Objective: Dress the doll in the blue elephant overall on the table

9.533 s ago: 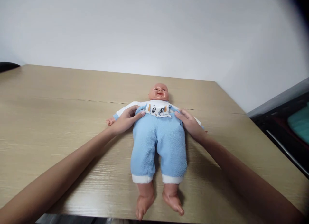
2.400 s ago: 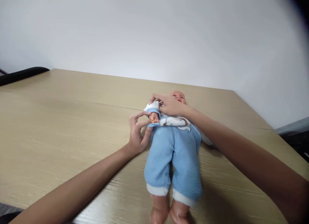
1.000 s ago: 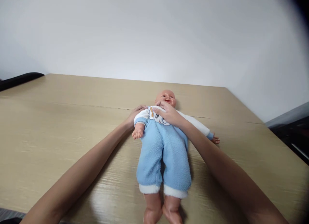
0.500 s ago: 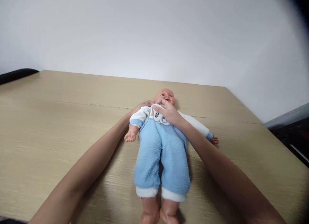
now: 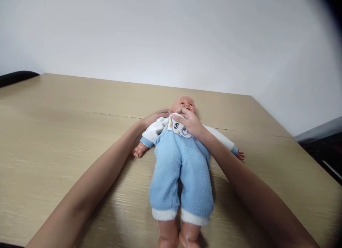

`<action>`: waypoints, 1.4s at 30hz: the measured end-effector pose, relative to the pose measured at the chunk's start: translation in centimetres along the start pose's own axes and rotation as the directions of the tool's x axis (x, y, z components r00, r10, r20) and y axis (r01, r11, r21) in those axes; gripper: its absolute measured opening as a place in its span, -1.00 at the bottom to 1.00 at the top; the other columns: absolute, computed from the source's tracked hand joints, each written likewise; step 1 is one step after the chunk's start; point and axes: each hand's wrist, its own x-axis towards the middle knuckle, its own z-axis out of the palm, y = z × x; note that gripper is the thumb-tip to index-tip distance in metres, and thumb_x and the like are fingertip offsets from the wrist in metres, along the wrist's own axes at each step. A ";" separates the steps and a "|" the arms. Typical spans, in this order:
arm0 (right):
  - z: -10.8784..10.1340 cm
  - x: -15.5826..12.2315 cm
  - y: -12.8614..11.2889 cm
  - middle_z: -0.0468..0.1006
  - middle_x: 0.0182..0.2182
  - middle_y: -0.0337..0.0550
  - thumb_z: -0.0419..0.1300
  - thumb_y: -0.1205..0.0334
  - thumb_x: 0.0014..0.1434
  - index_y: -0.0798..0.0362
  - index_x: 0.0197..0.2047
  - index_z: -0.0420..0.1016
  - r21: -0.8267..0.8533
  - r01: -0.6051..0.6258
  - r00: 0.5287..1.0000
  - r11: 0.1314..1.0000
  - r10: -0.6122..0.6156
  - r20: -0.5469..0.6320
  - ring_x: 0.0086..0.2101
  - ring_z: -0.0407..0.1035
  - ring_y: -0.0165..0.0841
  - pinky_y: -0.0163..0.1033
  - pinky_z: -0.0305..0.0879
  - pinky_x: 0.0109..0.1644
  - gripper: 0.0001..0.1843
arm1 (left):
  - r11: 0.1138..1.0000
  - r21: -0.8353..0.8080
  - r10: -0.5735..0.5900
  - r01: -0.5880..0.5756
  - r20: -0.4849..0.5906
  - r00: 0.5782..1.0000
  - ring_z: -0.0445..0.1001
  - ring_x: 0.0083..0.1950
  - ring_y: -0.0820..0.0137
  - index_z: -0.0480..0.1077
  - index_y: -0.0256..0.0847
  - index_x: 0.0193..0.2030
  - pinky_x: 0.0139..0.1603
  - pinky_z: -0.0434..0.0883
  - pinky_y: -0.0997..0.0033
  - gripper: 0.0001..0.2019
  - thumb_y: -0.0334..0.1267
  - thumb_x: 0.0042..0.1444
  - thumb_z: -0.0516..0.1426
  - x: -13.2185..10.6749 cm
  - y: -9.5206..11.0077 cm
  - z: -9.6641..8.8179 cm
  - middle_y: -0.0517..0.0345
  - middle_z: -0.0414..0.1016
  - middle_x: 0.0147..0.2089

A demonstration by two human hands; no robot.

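Observation:
A baby doll (image 5: pixel 185 102) lies on its back on the wooden table, head away from me and legs toward me. It wears a fleece outfit (image 5: pixel 171 166) in light blue and white, with an animal face on the chest. At the doll's left-of-view shoulder, my left hand (image 5: pixel 157 117) is closed on the cloth by the neck, its fingertips partly hidden. My right hand (image 5: pixel 190 121) lies across the upper chest, thumb and fingers pinching the outfit's collar below the chin. The doll's arms spread out to both sides.
The wooden table (image 5: pixel 80 134) has a seam running across it. Behind stands a pale wall (image 5: pixel 160 37). A dark curved object (image 5: pixel 18 77) shows at the far left edge, and dark objects (image 5: pixel 323 159) stand beyond the table's right side.
The doll's left-of-view arm has swung outward and down toward the table. Both hands stay at the collar with slight finger shifts. The view has shifted a little.

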 end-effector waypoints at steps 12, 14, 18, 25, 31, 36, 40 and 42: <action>-4.7 -2.2 -5.8 0.66 -0.24 -0.11 0.17 -0.14 0.43 -0.01 -0.24 0.52 -0.791 0.036 0.978 0.610 0.143 0.155 -0.22 0.49 -0.16 -0.14 0.25 -0.18 -0.61 | 0.992 0.123 0.028 -0.019 -0.068 0.997 0.50 0.02 0.25 0.43 -0.19 0.00 0.12 0.48 0.13 -0.73 -0.03 0.35 0.16 -2.1 4.7 -2.8 0.00 0.53 0.06; -5.0 -1.9 -4.8 0.69 -0.18 -0.09 0.17 -0.14 0.43 0.00 -0.16 0.57 -0.756 0.010 0.970 0.654 0.176 0.165 -0.17 0.51 -0.15 -0.14 0.30 -0.15 -0.62 | 0.988 0.136 0.077 -0.074 -0.018 0.997 0.49 -0.02 0.27 0.41 -0.16 0.01 0.07 0.48 0.17 -0.72 0.01 0.40 0.14 -3.3 6.1 -3.0 0.04 0.53 0.03; -5.1 -1.6 -3.4 0.70 -0.10 -0.07 0.17 -0.14 0.44 0.00 -0.12 0.58 -0.702 -0.023 0.965 0.712 0.199 0.170 -0.14 0.52 -0.15 -0.15 0.34 -0.09 -0.62 | 0.990 0.142 -0.012 -0.025 0.255 0.967 0.53 -0.05 0.26 0.40 -0.12 0.09 0.00 0.49 0.22 -0.68 0.06 0.42 0.13 -6.1 7.9 -3.5 0.10 0.55 -0.05; -5.1 -1.7 -2.9 0.69 -0.11 -0.05 0.18 -0.17 0.42 0.00 -0.14 0.58 -0.685 -0.015 0.971 0.728 0.174 0.165 -0.13 0.52 -0.13 -0.12 0.35 -0.04 -0.60 | 0.943 0.324 -0.224 0.081 0.432 0.874 0.57 -0.15 0.25 0.40 -0.13 0.05 -0.14 0.50 0.27 -0.66 0.07 0.34 0.19 -7.5 8.5 -5.7 0.04 0.58 -0.03; -5.2 -1.4 -2.3 0.69 -0.15 -0.05 0.17 -0.18 0.43 0.02 -0.15 0.59 -0.676 0.003 0.974 0.737 0.150 0.168 -0.16 0.52 -0.16 -0.13 0.35 -0.09 -0.57 | 0.916 0.324 -0.386 0.236 0.557 0.735 0.34 -0.58 0.45 0.36 -0.07 0.14 -0.67 0.27 0.36 -0.51 0.10 0.19 0.30 -7.5 8.7 -7.0 0.08 0.53 -0.09; -5.1 -1.7 -2.3 0.70 -0.16 -0.09 0.20 -0.16 0.42 -0.02 -0.12 0.62 -0.665 -0.002 0.980 0.746 0.133 0.147 -0.17 0.53 -0.15 -0.12 0.38 -0.04 -0.61 | 0.890 0.411 -0.396 0.198 0.479 0.784 0.30 -0.67 0.42 0.43 -0.07 0.08 -0.65 0.24 0.32 -0.68 -0.04 0.25 0.19 -7.4 7.9 -6.5 0.12 0.48 -0.23; -5.0 -1.9 -2.3 0.71 -0.18 -0.08 0.19 -0.12 0.44 -0.01 -0.14 0.62 -0.709 0.023 0.982 0.705 0.116 0.147 -0.17 0.55 -0.15 -0.11 0.38 -0.02 -0.64 | 0.807 0.591 -0.214 -0.020 0.322 0.922 0.53 -0.32 0.19 0.54 -0.08 -0.12 -0.26 0.44 0.21 -0.85 -0.28 0.20 0.17 -7.2 7.4 -5.3 0.00 0.53 -0.12; -4.9 -1.9 -2.4 0.72 -0.18 -0.06 0.20 -0.09 0.44 0.00 -0.13 0.63 -0.719 0.033 0.982 0.695 0.111 0.153 -0.17 0.55 -0.14 -0.10 0.39 -0.01 -0.65 | 0.741 0.662 -0.097 -0.114 0.273 0.957 0.54 -0.14 0.09 0.52 -0.09 -0.22 -0.08 0.43 0.15 -0.86 -0.38 0.19 0.14 -7.1 7.2 -4.5 -0.01 0.55 -0.17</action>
